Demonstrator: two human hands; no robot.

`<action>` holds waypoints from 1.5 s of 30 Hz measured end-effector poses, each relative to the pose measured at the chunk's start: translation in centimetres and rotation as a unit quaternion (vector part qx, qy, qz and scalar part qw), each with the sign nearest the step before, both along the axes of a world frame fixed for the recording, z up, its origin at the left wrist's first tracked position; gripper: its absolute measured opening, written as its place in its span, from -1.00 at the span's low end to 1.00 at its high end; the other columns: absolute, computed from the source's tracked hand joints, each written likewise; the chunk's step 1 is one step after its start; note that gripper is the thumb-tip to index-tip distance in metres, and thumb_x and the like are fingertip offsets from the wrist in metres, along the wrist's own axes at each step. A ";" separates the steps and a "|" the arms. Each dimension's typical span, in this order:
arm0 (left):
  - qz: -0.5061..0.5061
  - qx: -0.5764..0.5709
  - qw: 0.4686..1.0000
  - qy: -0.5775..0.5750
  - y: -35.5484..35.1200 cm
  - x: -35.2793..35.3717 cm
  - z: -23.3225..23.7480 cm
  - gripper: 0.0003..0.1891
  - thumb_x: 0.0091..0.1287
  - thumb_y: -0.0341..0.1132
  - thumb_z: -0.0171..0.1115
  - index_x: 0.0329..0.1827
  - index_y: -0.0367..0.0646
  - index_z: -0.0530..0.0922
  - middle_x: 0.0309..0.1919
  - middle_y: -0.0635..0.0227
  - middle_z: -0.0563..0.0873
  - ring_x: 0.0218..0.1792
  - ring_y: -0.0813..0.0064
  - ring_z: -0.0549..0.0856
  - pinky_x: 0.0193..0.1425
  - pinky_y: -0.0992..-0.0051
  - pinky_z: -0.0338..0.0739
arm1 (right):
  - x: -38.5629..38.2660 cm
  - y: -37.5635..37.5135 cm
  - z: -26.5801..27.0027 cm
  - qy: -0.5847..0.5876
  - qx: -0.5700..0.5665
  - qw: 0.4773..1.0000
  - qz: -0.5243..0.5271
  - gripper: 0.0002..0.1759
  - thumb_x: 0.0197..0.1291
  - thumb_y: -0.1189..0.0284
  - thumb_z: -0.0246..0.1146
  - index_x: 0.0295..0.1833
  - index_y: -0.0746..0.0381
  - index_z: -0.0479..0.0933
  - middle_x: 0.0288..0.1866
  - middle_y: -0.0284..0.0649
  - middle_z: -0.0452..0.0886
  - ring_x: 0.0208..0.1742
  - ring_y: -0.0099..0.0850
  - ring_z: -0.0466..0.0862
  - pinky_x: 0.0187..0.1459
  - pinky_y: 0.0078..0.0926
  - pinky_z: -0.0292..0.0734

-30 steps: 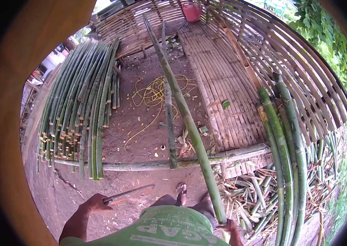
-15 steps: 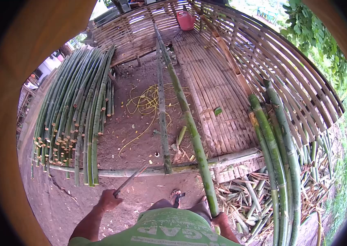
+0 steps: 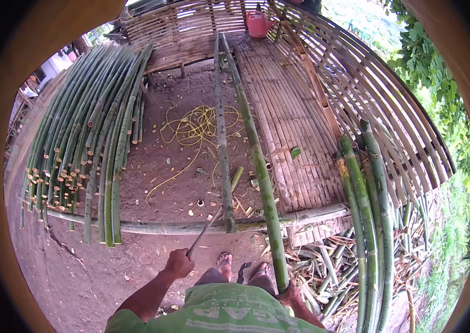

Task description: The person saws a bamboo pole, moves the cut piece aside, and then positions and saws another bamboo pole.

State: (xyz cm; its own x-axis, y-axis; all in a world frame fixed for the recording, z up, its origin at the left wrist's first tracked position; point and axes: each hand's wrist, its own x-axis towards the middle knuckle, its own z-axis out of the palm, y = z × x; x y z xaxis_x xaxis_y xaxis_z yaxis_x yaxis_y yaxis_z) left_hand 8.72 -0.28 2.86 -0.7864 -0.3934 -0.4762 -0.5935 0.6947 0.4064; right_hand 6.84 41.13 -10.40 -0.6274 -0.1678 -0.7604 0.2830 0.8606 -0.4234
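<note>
My left hand (image 3: 179, 264) is closed around the handle of a machete (image 3: 205, 233), whose narrow dark blade points up and forward, close to the horizontal bamboo rail. My right hand (image 3: 288, 295) grips the near end of a long green bamboo pole (image 3: 265, 194). That pole runs away from me, resting across the rail (image 3: 157, 228), with its far end near the slatted platform at the back. Beside it on the left lies a thinner, greyer bamboo pole (image 3: 222, 144), also over the rail.
Left of me lies a big stack of cut bamboo poles (image 3: 107, 111). A yellow hose (image 3: 196, 125) is coiled on the dirt. To the right are a slatted bamboo bench (image 3: 296, 122), several upright thick poles (image 3: 376, 166) and bamboo scraps (image 3: 323, 266). A red watering can (image 3: 257, 25) stands far back.
My left hand has moved right with the machete, bringing it nearer the green pole. My right hand still holds the pole's end. The view has shifted slightly, and both feet now show.
</note>
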 end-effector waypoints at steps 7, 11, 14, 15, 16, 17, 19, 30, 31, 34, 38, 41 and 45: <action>-0.022 0.039 0.999 0.023 -2.1 -0.2 -0.2 -0.79 0.07 -0.30 0.20 -0.36 -0.28 0.57 -0.43 -0.05 0.66 -0.32 -0.03 0.66 -0.18 0.17 0.53 | -3.5 -5.2 -2.1 0.005 0.018 1.000 -0.025 0.00 -0.38 0.20 0.56 0.23 0.35 0.28 -0.01 0.03 0.60 0.05 -0.14 0.61 0.12 -0.32 0.51; -0.039 0.049 0.998 0.031 -2.7 -0.2 -0.9 -0.78 0.08 -0.29 0.19 -0.34 -0.29 0.56 -0.43 -0.06 0.66 -0.32 -0.04 0.66 -0.18 0.16 0.53 | -5.6 -7.9 -4.1 0.007 0.062 0.998 -0.005 -0.01 -0.40 0.15 0.55 0.19 0.37 0.30 -0.03 0.08 0.60 0.02 -0.09 0.63 0.05 -0.31 0.56; -0.068 0.052 0.996 0.033 -3.4 -0.5 -1.2 -0.78 0.11 -0.30 0.17 -0.32 -0.29 0.56 -0.42 -0.08 0.66 -0.29 -0.06 0.66 -0.17 0.15 0.53 | -7.0 -10.1 -3.5 0.025 0.039 0.999 -0.015 0.03 -0.41 0.17 0.56 0.21 0.41 0.27 0.00 0.09 0.59 0.01 -0.08 0.62 0.03 -0.29 0.56; -0.078 0.048 0.995 0.040 -3.7 -0.8 -1.6 -0.79 0.11 -0.30 0.17 -0.32 -0.29 0.56 -0.41 -0.08 0.66 -0.29 -0.06 0.66 -0.17 0.16 0.53 | -7.1 -10.6 -3.6 0.045 0.051 0.998 -0.018 -0.02 -0.42 0.16 0.57 0.17 0.40 0.34 -0.03 0.07 0.61 -0.01 -0.11 0.64 0.01 -0.29 0.56; -0.091 0.047 0.994 0.043 -4.1 -0.9 -1.9 -0.79 0.11 -0.30 0.17 -0.32 -0.29 0.56 -0.40 -0.08 0.66 -0.28 -0.07 0.66 -0.17 0.16 0.54 | -6.9 -10.8 -4.1 0.061 0.064 0.996 -0.022 -0.06 -0.43 0.15 0.58 0.12 0.39 0.41 -0.06 0.05 0.63 -0.04 -0.13 0.65 -0.01 -0.28 0.57; -0.079 0.056 0.994 0.042 -4.5 -1.3 -2.2 -0.80 0.11 -0.31 0.16 -0.32 -0.28 0.56 -0.42 -0.08 0.66 -0.30 -0.06 0.67 -0.18 0.16 0.54 | -6.9 -10.6 -6.5 0.064 0.053 0.996 -0.018 -0.15 -0.42 0.13 0.57 0.03 0.36 0.48 -0.11 0.02 0.65 -0.08 -0.16 0.66 -0.05 -0.28 0.58; -0.078 0.067 0.994 0.048 -4.5 -1.7 -3.4 -0.82 0.11 -0.32 0.16 -0.33 -0.27 0.56 -0.46 -0.07 0.64 -0.35 -0.02 0.68 -0.24 0.17 0.54 | -6.1 -9.8 -10.7 0.059 0.093 0.994 0.006 -0.40 -0.38 0.09 0.54 -0.23 0.29 0.63 -0.23 -0.02 0.68 -0.16 -0.23 0.69 -0.14 -0.26 0.59; -0.130 0.084 0.984 0.092 -8.8 1.1 -0.7 -0.69 0.06 -0.33 0.39 -0.60 -0.21 0.38 -0.76 0.33 0.42 -0.69 0.52 0.40 -0.56 0.41 0.33 | -6.6 -12.7 -2.8 0.026 0.097 0.993 -0.068 -0.38 -0.28 0.32 0.43 -0.01 0.27 0.45 -0.13 0.04 0.63 -0.03 -0.09 0.66 -0.02 -0.21 0.56; -0.142 0.083 0.982 0.090 -9.5 1.4 -0.2 -0.68 0.07 -0.31 0.40 -0.60 -0.21 0.38 -0.76 0.31 0.44 -0.71 0.49 0.40 -0.57 0.41 0.33 | -6.6 -12.8 -2.8 0.018 0.099 0.993 -0.069 -0.39 -0.27 0.33 0.43 0.00 0.25 0.45 -0.13 0.03 0.64 -0.02 -0.10 0.66 -0.02 -0.21 0.56; -0.173 0.117 0.972 0.107 -10.0 0.4 -1.1 -0.63 0.09 -0.27 0.42 -0.63 -0.18 0.35 -0.78 0.32 0.42 -0.74 0.47 0.36 -0.61 0.42 0.29 | -6.6 -12.8 -3.0 0.001 0.096 0.992 -0.076 -0.42 -0.24 0.35 0.40 0.00 0.25 0.45 -0.12 0.01 0.64 -0.02 -0.10 0.65 -0.02 -0.21 0.56; -0.252 0.173 0.935 0.180 -6.6 -4.3 -5.5 -0.68 0.10 -0.31 0.36 -0.63 -0.14 0.34 -0.78 0.31 0.40 -0.74 0.47 0.34 -0.60 0.40 0.29 | -5.9 -12.5 -4.3 0.048 0.104 0.990 -0.076 -0.18 -0.44 0.20 0.58 0.02 0.30 0.45 -0.15 0.00 0.64 -0.08 -0.12 0.67 -0.07 -0.26 0.58; -0.288 0.200 0.912 0.213 -4.3 -7.6 -10.2 -0.72 0.11 -0.33 0.30 -0.60 -0.15 0.35 -0.77 0.26 0.40 -0.74 0.42 0.37 -0.59 0.39 0.30 | -6.0 -12.8 -4.9 0.036 0.124 0.987 -0.098 -0.23 -0.43 0.24 0.57 0.01 0.24 0.45 -0.17 -0.01 0.65 -0.10 -0.12 0.68 -0.10 -0.23 0.58; -0.292 0.226 0.904 0.216 -2.0 -9.7 -12.7 -0.76 0.12 -0.35 0.26 -0.58 -0.17 0.36 -0.75 0.19 0.41 -0.72 0.32 0.42 -0.57 0.35 0.34 | -5.8 -13.3 -2.9 0.027 0.114 0.986 -0.116 -0.42 -0.22 0.38 0.37 0.03 0.21 0.44 -0.13 0.02 0.64 -0.01 -0.07 0.65 0.00 -0.18 0.55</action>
State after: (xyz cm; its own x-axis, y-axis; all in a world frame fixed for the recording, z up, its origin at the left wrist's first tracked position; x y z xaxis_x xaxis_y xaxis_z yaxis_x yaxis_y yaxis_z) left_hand -0.99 -2.33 -9.80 -0.9485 0.3057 -0.0834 0.1021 0.5438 0.8330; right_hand 1.01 27.81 -13.32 -0.6689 0.1567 -0.7267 0.4662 0.8499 -0.2458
